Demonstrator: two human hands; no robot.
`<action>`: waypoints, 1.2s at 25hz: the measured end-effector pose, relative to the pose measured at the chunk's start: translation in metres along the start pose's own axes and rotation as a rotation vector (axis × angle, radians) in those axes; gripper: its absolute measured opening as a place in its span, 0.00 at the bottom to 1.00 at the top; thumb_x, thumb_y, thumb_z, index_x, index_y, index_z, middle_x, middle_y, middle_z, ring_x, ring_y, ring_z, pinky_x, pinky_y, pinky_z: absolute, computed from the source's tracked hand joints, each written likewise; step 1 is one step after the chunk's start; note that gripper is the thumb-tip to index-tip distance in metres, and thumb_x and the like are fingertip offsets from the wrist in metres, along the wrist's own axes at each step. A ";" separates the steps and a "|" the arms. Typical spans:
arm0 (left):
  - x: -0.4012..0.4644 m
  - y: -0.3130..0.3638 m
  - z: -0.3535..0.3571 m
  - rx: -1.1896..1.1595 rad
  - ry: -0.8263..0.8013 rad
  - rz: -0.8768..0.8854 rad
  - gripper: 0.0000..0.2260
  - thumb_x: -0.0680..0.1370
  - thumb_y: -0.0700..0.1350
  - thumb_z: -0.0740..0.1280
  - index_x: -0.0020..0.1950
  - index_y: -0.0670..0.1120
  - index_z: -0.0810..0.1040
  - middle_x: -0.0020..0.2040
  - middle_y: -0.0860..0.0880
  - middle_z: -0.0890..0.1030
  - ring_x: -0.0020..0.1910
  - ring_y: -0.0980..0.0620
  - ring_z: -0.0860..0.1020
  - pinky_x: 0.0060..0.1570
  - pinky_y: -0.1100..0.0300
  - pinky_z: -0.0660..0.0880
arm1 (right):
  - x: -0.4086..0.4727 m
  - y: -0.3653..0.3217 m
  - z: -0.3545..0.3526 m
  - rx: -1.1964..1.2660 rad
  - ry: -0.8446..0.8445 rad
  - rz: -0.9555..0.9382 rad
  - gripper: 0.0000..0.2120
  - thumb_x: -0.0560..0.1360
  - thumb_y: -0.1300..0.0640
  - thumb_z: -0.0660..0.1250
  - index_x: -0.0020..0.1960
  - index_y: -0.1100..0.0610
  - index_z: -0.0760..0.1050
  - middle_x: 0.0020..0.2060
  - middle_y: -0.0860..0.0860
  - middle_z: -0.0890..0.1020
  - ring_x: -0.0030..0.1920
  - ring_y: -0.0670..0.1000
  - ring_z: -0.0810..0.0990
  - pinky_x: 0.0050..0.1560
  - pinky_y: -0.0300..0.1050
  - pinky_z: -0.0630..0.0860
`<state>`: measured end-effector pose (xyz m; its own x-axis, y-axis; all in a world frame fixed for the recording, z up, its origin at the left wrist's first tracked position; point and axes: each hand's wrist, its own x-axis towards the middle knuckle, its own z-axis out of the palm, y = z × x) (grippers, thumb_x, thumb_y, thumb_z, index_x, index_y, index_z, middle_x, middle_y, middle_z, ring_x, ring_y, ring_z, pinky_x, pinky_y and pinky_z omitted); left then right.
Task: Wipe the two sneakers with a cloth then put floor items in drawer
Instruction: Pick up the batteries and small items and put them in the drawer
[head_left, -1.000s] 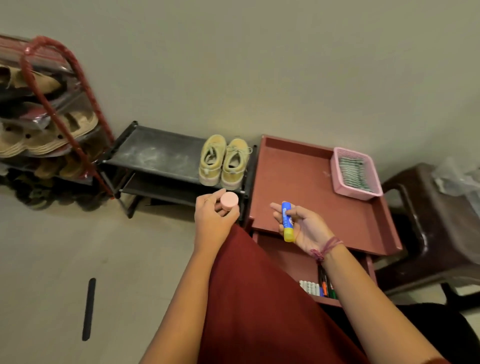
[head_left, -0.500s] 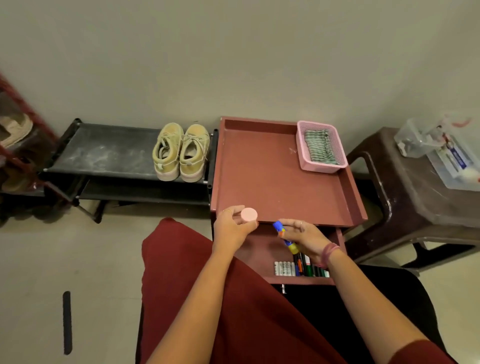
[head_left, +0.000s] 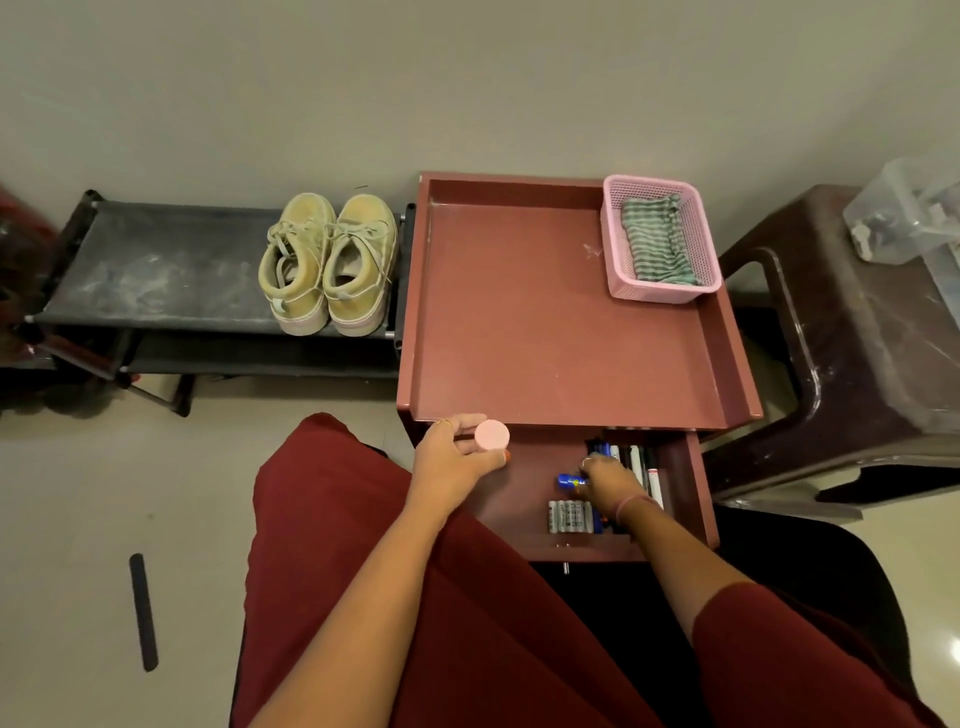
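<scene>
The right hand (head_left: 608, 480) is lowered into the open drawer (head_left: 524, 493), fingers curled around a blue glue stick (head_left: 570, 480) — only the blue end with a yellow band shows past the fingers. The stick lies just above a row of grey batteries (head_left: 570, 517) at the drawer front and beside a row of markers (head_left: 636, 462) along the right side. The left hand (head_left: 457, 462) hovers at the drawer's left front corner, below the cabinet's front edge, pinching a small round pink container (head_left: 492, 435) between thumb and fingers, its flat face turned up.

The drawer belongs to a low maroon cabinet (head_left: 545, 322) with a raised rim around its top. A pink mesh basket (head_left: 660, 291) sits in the far right corner of that top and holds a folded green striped cloth (head_left: 657, 241).

Left of the cabinet, a black shoe rack (head_left: 156, 270) stands against the wall; its dusty upper shelf carries the two yellow sneakers (head_left: 327, 265), side by side, heels toward the camera, touching each other.

Right of the cabinet stands a dark brown plastic stool (head_left: 857, 338) bearing a clear plastic bag (head_left: 904, 218). The floor (head_left: 78, 493) is pale and smooth — a black strip (head_left: 143, 610) lies on it at lower left. The wall is plain beige.
</scene>
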<state>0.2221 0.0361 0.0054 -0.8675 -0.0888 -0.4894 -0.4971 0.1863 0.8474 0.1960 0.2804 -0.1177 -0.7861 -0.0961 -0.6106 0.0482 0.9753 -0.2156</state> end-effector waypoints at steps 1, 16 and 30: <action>0.001 0.001 0.001 0.006 -0.001 -0.007 0.21 0.68 0.36 0.77 0.57 0.49 0.77 0.56 0.48 0.81 0.46 0.59 0.81 0.45 0.70 0.75 | 0.007 0.000 0.003 -0.080 -0.001 -0.021 0.09 0.76 0.54 0.64 0.52 0.58 0.76 0.55 0.55 0.77 0.56 0.57 0.76 0.53 0.48 0.73; 0.010 0.008 0.007 0.023 -0.002 -0.042 0.22 0.69 0.37 0.76 0.61 0.45 0.76 0.55 0.49 0.81 0.43 0.67 0.78 0.39 0.77 0.73 | 0.046 0.011 0.040 -0.212 -0.132 -0.166 0.19 0.76 0.65 0.61 0.66 0.54 0.72 0.63 0.56 0.73 0.59 0.59 0.76 0.59 0.50 0.74; 0.002 0.008 0.003 0.013 -0.009 0.008 0.21 0.69 0.37 0.77 0.57 0.50 0.75 0.54 0.50 0.81 0.45 0.62 0.79 0.45 0.74 0.75 | 0.011 -0.001 -0.014 0.418 -0.184 0.071 0.11 0.77 0.66 0.60 0.57 0.66 0.77 0.50 0.57 0.81 0.49 0.53 0.79 0.51 0.42 0.75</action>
<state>0.2164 0.0405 0.0107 -0.8713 -0.0788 -0.4844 -0.4899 0.1993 0.8487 0.1785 0.2813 -0.1137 -0.6510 -0.1030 -0.7521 0.3717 0.8206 -0.4341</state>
